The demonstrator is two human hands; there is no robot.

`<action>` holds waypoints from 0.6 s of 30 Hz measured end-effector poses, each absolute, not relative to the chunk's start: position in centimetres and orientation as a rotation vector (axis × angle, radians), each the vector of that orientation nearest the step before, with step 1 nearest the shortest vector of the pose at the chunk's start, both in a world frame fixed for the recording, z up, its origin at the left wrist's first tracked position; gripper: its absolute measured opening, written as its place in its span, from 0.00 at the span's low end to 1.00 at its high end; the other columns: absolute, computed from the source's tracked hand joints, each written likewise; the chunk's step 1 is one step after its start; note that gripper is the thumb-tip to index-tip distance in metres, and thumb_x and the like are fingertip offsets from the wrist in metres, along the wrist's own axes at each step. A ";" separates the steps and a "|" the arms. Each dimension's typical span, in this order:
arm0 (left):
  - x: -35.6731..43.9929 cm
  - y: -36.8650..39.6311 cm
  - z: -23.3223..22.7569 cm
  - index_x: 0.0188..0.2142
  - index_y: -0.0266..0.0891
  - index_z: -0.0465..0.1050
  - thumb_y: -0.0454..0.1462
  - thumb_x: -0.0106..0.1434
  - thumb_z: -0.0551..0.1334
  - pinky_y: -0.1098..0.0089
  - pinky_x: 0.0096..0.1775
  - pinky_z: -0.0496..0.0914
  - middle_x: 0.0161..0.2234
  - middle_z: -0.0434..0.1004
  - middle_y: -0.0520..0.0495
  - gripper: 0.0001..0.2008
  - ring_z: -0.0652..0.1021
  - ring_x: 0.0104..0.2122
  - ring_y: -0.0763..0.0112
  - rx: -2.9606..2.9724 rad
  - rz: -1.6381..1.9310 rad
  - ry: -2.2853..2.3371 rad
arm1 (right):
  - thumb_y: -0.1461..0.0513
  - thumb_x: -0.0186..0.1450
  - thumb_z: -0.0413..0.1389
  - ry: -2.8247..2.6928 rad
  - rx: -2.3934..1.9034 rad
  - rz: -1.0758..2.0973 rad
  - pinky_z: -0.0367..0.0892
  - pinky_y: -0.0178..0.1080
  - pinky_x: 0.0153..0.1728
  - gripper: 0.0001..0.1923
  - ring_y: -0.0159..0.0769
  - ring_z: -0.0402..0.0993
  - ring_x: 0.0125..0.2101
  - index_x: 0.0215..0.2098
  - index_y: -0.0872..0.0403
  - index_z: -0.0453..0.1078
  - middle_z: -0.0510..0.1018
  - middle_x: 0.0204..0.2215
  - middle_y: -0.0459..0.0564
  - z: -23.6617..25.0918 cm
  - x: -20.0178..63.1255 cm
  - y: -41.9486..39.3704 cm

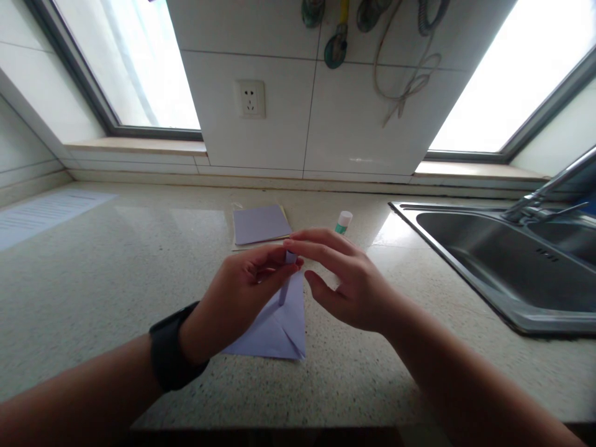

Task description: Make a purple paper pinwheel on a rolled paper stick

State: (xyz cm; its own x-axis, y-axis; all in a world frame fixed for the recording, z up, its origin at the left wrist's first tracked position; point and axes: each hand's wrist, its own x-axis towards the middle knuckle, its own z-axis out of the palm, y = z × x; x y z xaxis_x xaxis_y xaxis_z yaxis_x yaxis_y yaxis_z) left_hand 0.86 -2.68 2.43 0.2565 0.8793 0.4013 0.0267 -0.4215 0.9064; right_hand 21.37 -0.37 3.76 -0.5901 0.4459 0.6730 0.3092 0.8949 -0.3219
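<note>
We've got the left hand (246, 288) pinching a narrow lavender strip (284, 292) between thumb and fingers, its upper end in the fingertips, lower end down at the folded lavender paper (270, 338). Can't tell if the strip is part of that paper or a separate piece. Pinching it high probably keeps it upright and lets us see the fold below.

Right hand (349, 279) isn't clenched: fingers reach left over the top of the pinch, thumb hangs apart. We can't tell whether those fingertips press the strip or only meet the left ones; looks like they steady the top edge.

Paper lies flat on the speckled counter (116, 304) near the front edge, between our forearms, creases up. Likely put there so both hands reach it square on.

Just beyond the hands, slightly left: paper stack (261, 225), lavender on top, yellowish edge under. Far side, a bit right: white-capped tube (343, 221) with green label, base hidden by the right hand. Both seem parked near but off the folding spot, presumably for elbow room. Printed sheet (51, 214) sits far left, sink (470, 245) on the right, both well apart from the paper
</note>
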 end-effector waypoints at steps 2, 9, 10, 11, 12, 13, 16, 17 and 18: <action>0.8 -2.6 2.3 0.48 0.46 0.80 0.36 0.68 0.66 0.73 0.46 0.74 0.41 0.85 0.53 0.10 0.81 0.42 0.73 1.690 1.259 0.823 | 0.71 0.66 0.54 -2.239 -0.537 0.231 0.70 0.51 0.57 0.27 0.42 0.72 0.55 0.62 0.49 0.68 0.75 0.56 0.54 3.7 21.3 -0.3; 0.9 -2.5 1.5 0.39 0.38 0.77 0.37 0.71 0.61 0.71 0.39 0.72 0.35 0.80 0.51 0.06 0.77 0.35 0.72 1.875 1.152 0.898 | 0.70 0.69 0.55 -2.151 -0.492 0.289 0.71 0.47 0.54 0.19 0.39 0.74 0.52 0.57 0.52 0.73 0.77 0.51 0.55 3.7 21.0 0.0; 0.9 -2.6 1.5 0.40 0.38 0.76 0.37 0.71 0.60 0.70 0.39 0.72 0.35 0.80 0.50 0.07 0.77 0.36 0.71 1.896 1.149 0.890 | 0.69 0.70 0.56 -2.128 -0.481 0.308 0.72 0.46 0.52 0.17 0.38 0.75 0.50 0.56 0.52 0.73 0.78 0.49 0.54 3.8 20.9 0.0; 0.9 -2.7 1.5 0.41 0.39 0.76 0.37 0.72 0.60 0.70 0.40 0.72 0.36 0.80 0.50 0.07 0.78 0.36 0.70 1.923 1.147 0.884 | 0.68 0.70 0.56 -2.102 -0.474 0.330 0.72 0.45 0.51 0.16 0.37 0.75 0.49 0.55 0.52 0.73 0.78 0.47 0.53 3.8 20.9 -0.1; 0.9 -2.8 1.6 0.42 0.39 0.76 0.37 0.72 0.60 0.69 0.40 0.72 0.36 0.80 0.50 0.06 0.78 0.36 0.70 1.960 1.149 0.887 | 0.68 0.70 0.57 -2.076 -0.469 0.355 0.73 0.43 0.48 0.16 0.35 0.75 0.47 0.55 0.52 0.73 0.78 0.46 0.52 3.9 20.9 -0.1; 0.9 -2.9 1.7 0.43 0.40 0.75 0.37 0.72 0.60 0.69 0.40 0.72 0.36 0.80 0.50 0.06 0.78 0.36 0.70 2.007 1.158 0.896 | 0.67 0.70 0.58 -2.054 -0.461 0.384 0.73 0.41 0.46 0.16 0.34 0.75 0.45 0.55 0.52 0.73 0.78 0.45 0.52 4.0 21.0 -0.2; 0.8 -3.0 2.3 0.46 0.41 0.75 0.36 0.72 0.61 0.68 0.43 0.71 0.40 0.81 0.49 0.06 0.78 0.39 0.69 2.183 1.180 0.932 | 0.66 0.67 0.62 -2.022 -0.428 0.480 0.73 0.39 0.40 0.17 0.33 0.73 0.41 0.54 0.53 0.74 0.76 0.44 0.51 4.2 21.2 -0.2; 0.7 -3.1 2.4 0.47 0.41 0.76 0.36 0.72 0.61 0.68 0.44 0.71 0.41 0.81 0.48 0.07 0.78 0.41 0.69 2.229 1.184 0.933 | 0.65 0.66 0.64 -2.019 -0.420 0.501 0.73 0.39 0.39 0.16 0.32 0.73 0.40 0.53 0.53 0.74 0.76 0.43 0.50 4.2 21.3 -0.2; 0.7 -3.1 2.5 0.48 0.42 0.76 0.36 0.72 0.60 0.68 0.46 0.71 0.42 0.81 0.48 0.08 0.78 0.42 0.69 2.262 1.184 0.936 | 0.65 0.66 0.65 -2.021 -0.419 0.514 0.73 0.39 0.39 0.15 0.32 0.73 0.39 0.51 0.53 0.75 0.76 0.42 0.50 4.2 21.4 -0.1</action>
State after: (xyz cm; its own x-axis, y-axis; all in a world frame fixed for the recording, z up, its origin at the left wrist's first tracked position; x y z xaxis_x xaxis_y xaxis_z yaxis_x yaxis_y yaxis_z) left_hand 0.69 -3.06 2.54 0.4110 0.7258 0.5517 0.3690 -0.6858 0.6273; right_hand 21.40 -0.09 4.15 -0.4683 0.4910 0.7346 0.0806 0.8516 -0.5179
